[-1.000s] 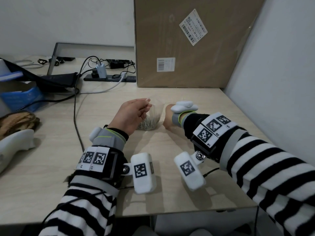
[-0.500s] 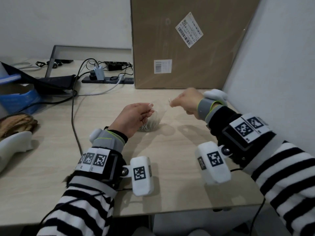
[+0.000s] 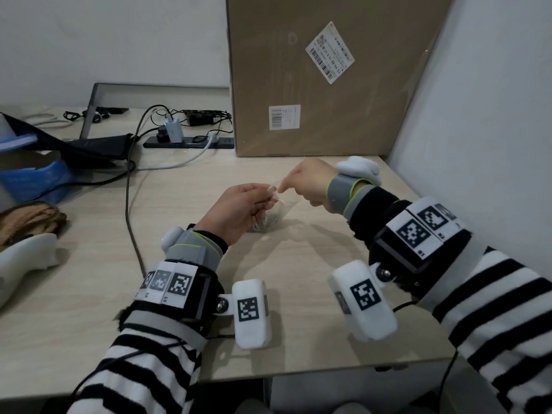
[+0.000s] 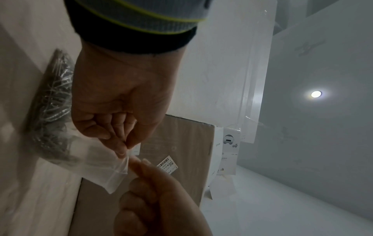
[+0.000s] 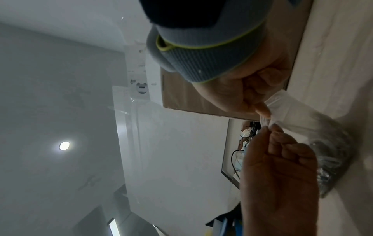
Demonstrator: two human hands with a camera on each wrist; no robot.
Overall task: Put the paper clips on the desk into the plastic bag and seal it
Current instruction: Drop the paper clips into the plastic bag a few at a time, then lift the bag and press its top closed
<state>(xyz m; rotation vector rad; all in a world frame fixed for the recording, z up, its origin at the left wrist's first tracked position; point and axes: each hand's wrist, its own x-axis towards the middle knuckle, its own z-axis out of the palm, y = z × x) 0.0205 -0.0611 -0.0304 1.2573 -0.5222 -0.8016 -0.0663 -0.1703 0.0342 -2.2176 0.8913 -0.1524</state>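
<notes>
My left hand pinches the top edge of the clear plastic bag between thumb and fingertips, near its left end. The bag rests on the desk between my hands, its bottom bulging with the paper clips, all inside as far as I can see. My right hand pinches the same top edge just beside the left, its other fingers curled in.

I judge this to be the sealing step. To do it well I should keep the left pinch still as an anchor, slide the right thumb and forefinger along the strip toward the far corner, pressing firmly all the way, and keep the mouth taut and level so the two tracks meet.

The head view shows both hands and the bag's place on the desk, but the mouth is hidden behind my fingers. The left wrist view shows the free corner of the bag hanging loose past the pinch. The right wrist view shows the crumpled film between both pinches; whether the strip is already closed I cannot tell.
</notes>
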